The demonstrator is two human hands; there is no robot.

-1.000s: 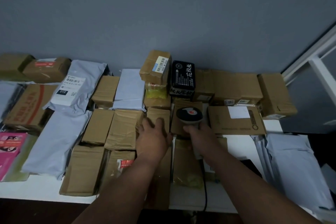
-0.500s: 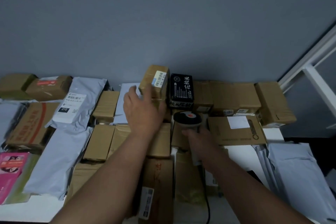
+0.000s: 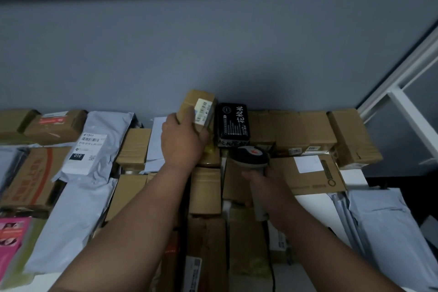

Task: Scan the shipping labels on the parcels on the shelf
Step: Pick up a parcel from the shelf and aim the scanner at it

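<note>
Left hand (image 3: 183, 142) grasps a small brown box (image 3: 196, 111) at the far middle of the shelf (image 3: 320, 206), fingers wrapped round its left side and top, thumb side hidden. Box sits tilted, raised above the other parcels, its white barcode label (image 3: 202, 111) facing near-right. Right hand (image 3: 270, 187) is clenched round the handle of a barcode scanner (image 3: 251, 156); the scanner head, grey with a red mark, sits just near-right of the held box, pointing far. Scanner cable (image 3: 272, 270) runs down toward the near edge.

Just right of the box: a black packet (image 3: 233, 123) with white characters, standing against the grey wall (image 3: 213, 54). Further right, a row of brown cartons (image 3: 308, 130) along the wall, and a flat cardboard mailer (image 3: 310, 173) with a blank white sticker near them. Left side: grey poly bag (image 3: 99, 142) with a printed label marked 010, more brown boxes, a carton with red print (image 3: 30, 178), a pink packet (image 3: 11, 239) at the near left. Grey poly bags (image 3: 384, 225) at the near right. White frame (image 3: 407, 111) at the far right.
</note>
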